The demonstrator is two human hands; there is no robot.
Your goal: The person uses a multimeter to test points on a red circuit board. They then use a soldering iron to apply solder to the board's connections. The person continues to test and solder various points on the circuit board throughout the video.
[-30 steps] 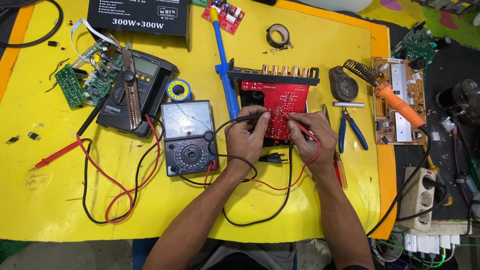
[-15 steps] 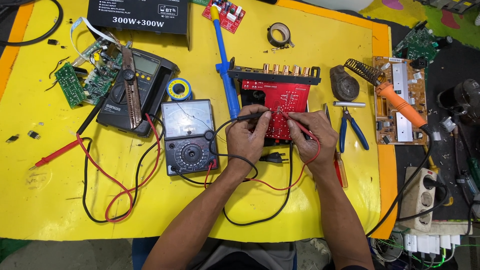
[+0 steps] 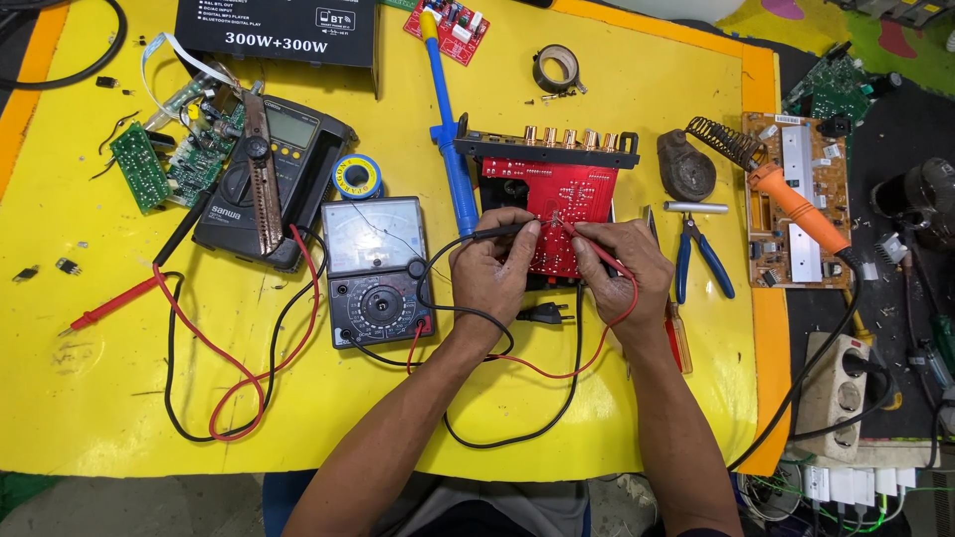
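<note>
The red circuit board [image 3: 557, 204] lies on the yellow desk [image 3: 617, 109] just beyond both hands, its near half partly covered by the fingers, with a black strip of gold sockets [image 3: 552, 147] along its far edge. The left hand [image 3: 492, 273] is closed around a black test probe [image 3: 497, 233], pinching it between thumb and fingers, with the tip pointing right onto the board. The right hand [image 3: 622, 268] is closed in the same way on a red test probe [image 3: 587, 242], whose tip points left and up onto the board, close to the black tip. Black and red leads [image 3: 517, 370] loop from the probes across the desk to a grey needle meter [image 3: 376, 268] just left of the left hand.

Further left sits a dark digital meter [image 3: 274, 184] with rusty pliers [image 3: 261, 169] resting on it, and beside it green circuit boards [image 3: 164, 159]. A second red probe [image 3: 109, 306] lies loose near the left edge. A blue solder sucker [image 3: 448, 129] lies upright between the two meters and the red board, with a coil of solder [image 3: 356, 176] beside it. A roll of tape [image 3: 555, 68] and a black box [image 3: 274, 30] sit at the far side. Right of the hands are blue-handled cutters [image 3: 701, 259], a soldering iron with an orange handle [image 3: 796, 204] in its spring stand, and a brown circuit board [image 3: 796, 199]. A white power strip [image 3: 831, 383] lies off the desk's right edge.
</note>
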